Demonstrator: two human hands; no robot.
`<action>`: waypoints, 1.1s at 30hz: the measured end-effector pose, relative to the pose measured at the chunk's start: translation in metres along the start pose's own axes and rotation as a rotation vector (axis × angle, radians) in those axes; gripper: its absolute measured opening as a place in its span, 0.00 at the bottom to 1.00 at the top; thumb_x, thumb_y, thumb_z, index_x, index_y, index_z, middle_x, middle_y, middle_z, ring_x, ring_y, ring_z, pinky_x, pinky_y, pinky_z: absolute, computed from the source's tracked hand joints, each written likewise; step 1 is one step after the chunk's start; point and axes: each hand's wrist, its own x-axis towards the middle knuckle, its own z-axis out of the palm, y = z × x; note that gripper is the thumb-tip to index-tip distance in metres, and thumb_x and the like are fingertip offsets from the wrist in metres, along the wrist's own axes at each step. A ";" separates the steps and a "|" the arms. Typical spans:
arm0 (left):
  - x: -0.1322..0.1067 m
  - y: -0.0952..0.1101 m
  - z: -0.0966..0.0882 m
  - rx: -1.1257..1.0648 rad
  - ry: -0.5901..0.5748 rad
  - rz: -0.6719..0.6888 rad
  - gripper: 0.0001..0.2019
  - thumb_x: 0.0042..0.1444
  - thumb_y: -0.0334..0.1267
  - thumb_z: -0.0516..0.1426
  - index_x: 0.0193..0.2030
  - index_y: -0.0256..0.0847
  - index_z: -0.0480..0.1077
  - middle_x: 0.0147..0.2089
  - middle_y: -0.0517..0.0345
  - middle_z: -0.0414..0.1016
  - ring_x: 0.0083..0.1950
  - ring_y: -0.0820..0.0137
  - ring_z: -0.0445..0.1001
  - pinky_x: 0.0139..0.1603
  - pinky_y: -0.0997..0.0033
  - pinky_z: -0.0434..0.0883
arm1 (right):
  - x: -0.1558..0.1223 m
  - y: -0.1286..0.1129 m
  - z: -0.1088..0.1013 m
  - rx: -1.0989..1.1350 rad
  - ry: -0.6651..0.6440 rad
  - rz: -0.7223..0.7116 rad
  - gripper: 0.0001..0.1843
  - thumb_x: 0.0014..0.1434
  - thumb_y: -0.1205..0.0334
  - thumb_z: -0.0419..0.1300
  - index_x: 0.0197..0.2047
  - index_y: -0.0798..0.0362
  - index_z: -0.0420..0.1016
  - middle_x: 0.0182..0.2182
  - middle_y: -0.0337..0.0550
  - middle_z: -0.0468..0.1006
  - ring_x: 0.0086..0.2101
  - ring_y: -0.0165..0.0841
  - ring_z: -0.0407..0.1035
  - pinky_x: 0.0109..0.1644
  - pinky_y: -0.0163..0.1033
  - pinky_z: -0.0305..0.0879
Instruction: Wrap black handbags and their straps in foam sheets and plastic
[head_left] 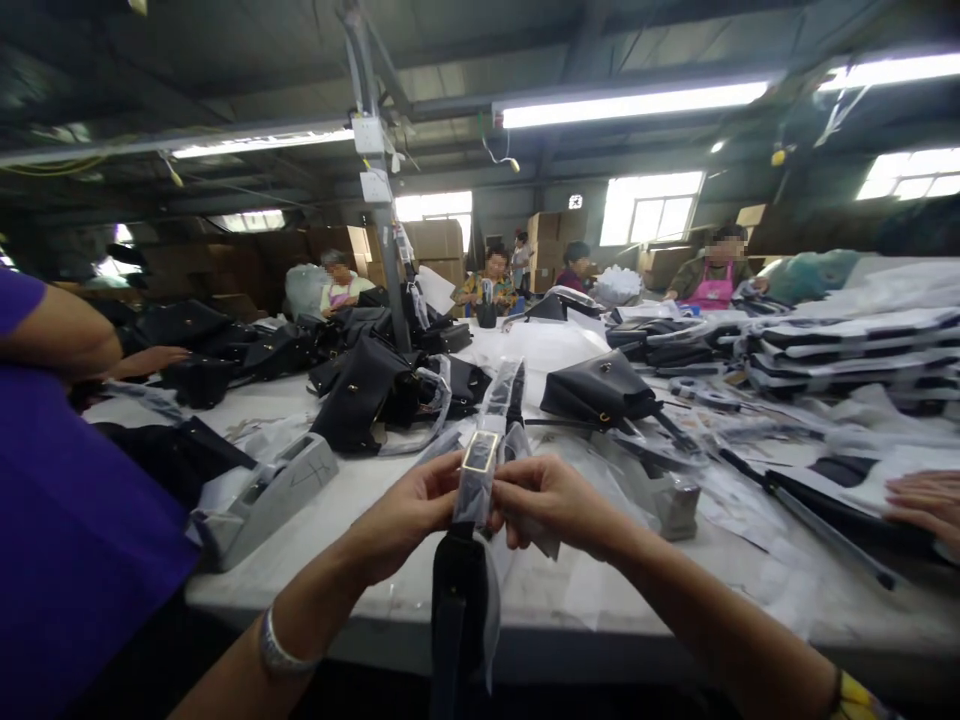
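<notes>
Between my hands runs a black bag strap [472, 497] wrapped in clear plastic, with a gold-rimmed rectangular buckle [480, 452] facing up. My left hand [401, 518] is closed on the strap's left edge, thumb and fingers just below the buckle. From the right, my right hand [551, 500] pinches the wrapped strap at its other edge. A loose translucent sheet [546, 538] hangs under the right fingers. Below, toward my body, a black leather part [454, 600] of the same piece hangs over the table edge. Its underside is hidden.
A grey tape dispenser [289, 490] stands at left. Black handbags [364, 395] lie beyond it, another [600, 388] at right. Wrapped pieces [855, 350] are stacked far right. A co-worker in purple [82, 520] stands close at left; another person's hand [930, 510] is at right.
</notes>
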 end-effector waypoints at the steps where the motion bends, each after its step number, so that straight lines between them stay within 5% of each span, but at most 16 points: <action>1: 0.001 0.003 0.001 0.092 -0.013 0.019 0.19 0.57 0.44 0.63 0.55 0.43 0.75 0.43 0.49 0.79 0.42 0.63 0.76 0.40 0.71 0.68 | -0.001 -0.004 0.000 -0.019 0.007 -0.005 0.22 0.59 0.44 0.62 0.31 0.57 0.78 0.24 0.40 0.77 0.20 0.25 0.69 0.20 0.27 0.62; 3: -0.001 0.009 0.001 0.379 0.045 0.079 0.14 0.58 0.45 0.62 0.49 0.44 0.79 0.39 0.51 0.79 0.41 0.62 0.75 0.41 0.70 0.67 | -0.005 -0.011 -0.001 -0.061 0.022 -0.028 0.20 0.61 0.46 0.61 0.31 0.56 0.79 0.24 0.40 0.77 0.20 0.25 0.70 0.22 0.28 0.64; 6: -0.010 0.021 -0.002 0.841 0.309 0.217 0.07 0.55 0.44 0.65 0.36 0.47 0.82 0.33 0.54 0.78 0.36 0.62 0.72 0.39 0.70 0.63 | -0.016 -0.015 -0.002 -0.142 0.030 -0.103 0.14 0.63 0.53 0.59 0.40 0.55 0.79 0.27 0.40 0.79 0.24 0.28 0.73 0.28 0.31 0.69; 8: -0.021 0.029 -0.003 0.958 0.410 0.267 0.06 0.53 0.45 0.65 0.33 0.49 0.82 0.32 0.55 0.78 0.35 0.62 0.71 0.38 0.70 0.63 | -0.027 -0.014 -0.003 -0.213 0.058 -0.150 0.12 0.62 0.61 0.60 0.47 0.54 0.77 0.29 0.40 0.81 0.29 0.30 0.76 0.32 0.33 0.72; 11: -0.036 0.038 -0.002 0.799 0.314 0.191 0.09 0.55 0.47 0.64 0.30 0.46 0.80 0.32 0.55 0.78 0.36 0.64 0.72 0.39 0.70 0.65 | -0.043 -0.007 -0.003 -0.346 0.144 -0.214 0.11 0.61 0.67 0.60 0.47 0.51 0.74 0.31 0.39 0.83 0.33 0.33 0.78 0.36 0.34 0.72; 15: -0.046 0.031 0.002 0.254 0.270 0.036 0.11 0.55 0.47 0.64 0.32 0.41 0.80 0.34 0.54 0.79 0.40 0.66 0.74 0.47 0.70 0.69 | -0.058 0.006 0.001 -0.486 0.294 -0.304 0.05 0.63 0.60 0.62 0.38 0.50 0.79 0.32 0.38 0.82 0.34 0.33 0.76 0.39 0.36 0.71; 20: -0.044 0.012 0.015 -0.197 0.297 0.073 0.17 0.51 0.44 0.68 0.45 0.39 0.80 0.39 0.48 0.82 0.46 0.63 0.77 0.56 0.65 0.70 | -0.059 0.023 0.010 -0.050 0.453 -0.345 0.09 0.59 0.56 0.68 0.40 0.51 0.81 0.37 0.41 0.83 0.40 0.36 0.78 0.49 0.38 0.73; 25: -0.040 0.007 0.026 -0.158 0.314 0.119 0.16 0.51 0.40 0.68 0.48 0.42 0.80 0.49 0.53 0.80 0.38 0.74 0.74 0.46 0.76 0.71 | -0.054 0.040 0.017 0.284 0.464 -0.386 0.14 0.55 0.57 0.71 0.44 0.49 0.79 0.40 0.40 0.82 0.43 0.35 0.77 0.49 0.39 0.73; 30: -0.039 0.006 0.025 -0.013 0.319 0.130 0.20 0.51 0.46 0.68 0.49 0.41 0.79 0.31 0.57 0.77 0.28 0.78 0.63 0.29 0.81 0.62 | -0.057 0.042 0.018 -0.059 0.545 -0.374 0.14 0.54 0.59 0.71 0.45 0.50 0.78 0.37 0.39 0.80 0.37 0.32 0.74 0.42 0.35 0.69; 33: -0.037 0.005 0.026 0.037 0.336 0.117 0.22 0.49 0.50 0.68 0.49 0.42 0.80 0.29 0.57 0.75 0.29 0.77 0.61 0.28 0.80 0.60 | -0.061 0.040 0.014 0.004 0.573 -0.371 0.15 0.52 0.59 0.73 0.41 0.51 0.76 0.35 0.38 0.78 0.35 0.31 0.72 0.39 0.34 0.66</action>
